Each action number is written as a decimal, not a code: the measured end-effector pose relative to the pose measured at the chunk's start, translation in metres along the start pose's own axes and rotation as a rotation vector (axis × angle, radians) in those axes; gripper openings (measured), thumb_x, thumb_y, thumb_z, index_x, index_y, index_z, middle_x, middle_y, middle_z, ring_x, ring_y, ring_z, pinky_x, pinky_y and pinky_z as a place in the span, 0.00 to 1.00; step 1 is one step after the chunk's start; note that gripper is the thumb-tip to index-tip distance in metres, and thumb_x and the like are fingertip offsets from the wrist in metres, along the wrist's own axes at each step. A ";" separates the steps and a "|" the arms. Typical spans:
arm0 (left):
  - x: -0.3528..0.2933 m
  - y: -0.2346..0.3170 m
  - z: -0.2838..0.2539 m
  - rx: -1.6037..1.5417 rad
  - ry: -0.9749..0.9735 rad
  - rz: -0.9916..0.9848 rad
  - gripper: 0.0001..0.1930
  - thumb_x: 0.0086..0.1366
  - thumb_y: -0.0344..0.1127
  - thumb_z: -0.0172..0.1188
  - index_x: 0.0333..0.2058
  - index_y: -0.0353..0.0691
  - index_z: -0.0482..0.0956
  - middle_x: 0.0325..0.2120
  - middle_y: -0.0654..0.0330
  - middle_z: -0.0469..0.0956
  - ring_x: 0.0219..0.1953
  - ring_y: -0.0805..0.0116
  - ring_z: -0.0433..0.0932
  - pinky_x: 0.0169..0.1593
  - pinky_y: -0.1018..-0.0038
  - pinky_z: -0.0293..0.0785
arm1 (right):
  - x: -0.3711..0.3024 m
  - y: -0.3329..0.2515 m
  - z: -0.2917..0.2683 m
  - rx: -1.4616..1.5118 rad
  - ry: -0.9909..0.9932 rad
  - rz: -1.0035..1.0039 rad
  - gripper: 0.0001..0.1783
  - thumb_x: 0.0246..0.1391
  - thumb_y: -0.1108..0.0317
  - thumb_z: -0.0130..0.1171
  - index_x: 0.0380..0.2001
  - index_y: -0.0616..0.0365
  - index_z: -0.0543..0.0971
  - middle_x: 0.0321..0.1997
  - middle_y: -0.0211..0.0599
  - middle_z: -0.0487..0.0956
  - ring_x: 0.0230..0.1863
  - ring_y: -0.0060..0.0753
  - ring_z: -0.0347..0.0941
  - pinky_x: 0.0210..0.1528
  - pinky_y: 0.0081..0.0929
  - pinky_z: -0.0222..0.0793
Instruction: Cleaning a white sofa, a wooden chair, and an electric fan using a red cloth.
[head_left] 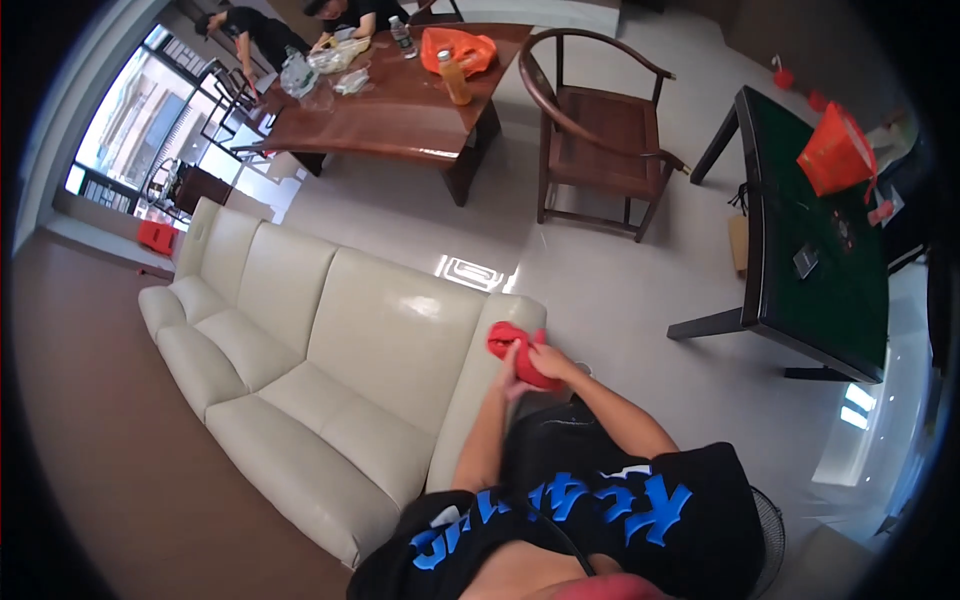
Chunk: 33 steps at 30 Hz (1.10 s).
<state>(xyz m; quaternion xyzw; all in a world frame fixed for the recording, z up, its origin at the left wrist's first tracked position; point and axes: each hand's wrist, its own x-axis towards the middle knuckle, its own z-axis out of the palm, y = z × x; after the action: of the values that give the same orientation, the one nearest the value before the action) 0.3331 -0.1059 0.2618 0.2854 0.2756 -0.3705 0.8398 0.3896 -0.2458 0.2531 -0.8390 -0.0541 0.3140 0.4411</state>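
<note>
We note a cream leather sofa [300, 370] filling the left, its right arm edge just under the hands. Open pale floor [620, 290] runs from there to the wooden chair [600, 130] and green tabletop [830, 290], which bears an orange bag [835, 155]. Far wooden tabletop [400, 100]: an orange bag [455, 45], an orange bottle [453, 78]. Red cloth [515, 350]: bunched above sofa arm, left hand [510, 378] and right hand [550, 360] both in closed grip on it.

I see soft red cloth [520, 352] bunched at the sofa's [330, 380] glossy cream leather arm; at my twelve o'clock, a polished wooden table [400, 110] gleams above shiny floor tiles [620, 290].
</note>
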 end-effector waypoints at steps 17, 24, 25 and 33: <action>0.101 0.078 -0.113 0.992 1.017 -0.232 0.43 0.51 0.53 0.60 0.58 0.26 0.60 0.57 0.39 0.65 0.62 0.52 0.63 0.63 0.64 0.61 | 0.153 0.031 -0.216 -0.010 0.128 0.002 0.19 0.51 0.61 0.62 0.44 0.58 0.76 0.35 0.42 0.81 0.37 0.37 0.78 0.43 0.32 0.73; 0.073 0.304 -0.075 1.225 1.002 0.205 0.30 0.54 0.48 0.57 0.53 0.38 0.72 0.41 0.39 0.78 0.47 0.43 0.76 0.50 0.57 0.73 | 0.363 -0.153 -0.322 0.073 0.167 -0.316 0.35 0.45 0.62 0.70 0.57 0.55 0.69 0.51 0.42 0.76 0.50 0.33 0.72 0.54 0.31 0.68; 0.072 0.361 -0.022 1.254 1.146 0.180 0.34 0.53 0.49 0.63 0.52 0.28 0.67 0.43 0.35 0.76 0.47 0.41 0.76 0.51 0.56 0.72 | 0.405 -0.161 -0.330 0.061 0.326 -0.415 0.43 0.42 0.60 0.72 0.60 0.54 0.64 0.57 0.44 0.71 0.57 0.38 0.67 0.58 0.34 0.64; 0.167 0.623 0.074 1.556 1.475 0.754 0.36 0.52 0.49 0.68 0.52 0.34 0.63 0.45 0.44 0.71 0.48 0.43 0.74 0.44 0.57 0.75 | 0.573 -0.300 -0.332 0.264 0.404 -0.565 0.49 0.34 0.63 0.76 0.60 0.55 0.61 0.57 0.49 0.71 0.58 0.48 0.68 0.59 0.41 0.64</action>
<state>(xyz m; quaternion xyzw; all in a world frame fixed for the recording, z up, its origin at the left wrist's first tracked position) 0.9330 0.1164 0.3716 0.9428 0.2944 0.0939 0.1253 1.0925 -0.0883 0.3482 -0.7720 -0.1544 0.0121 0.6165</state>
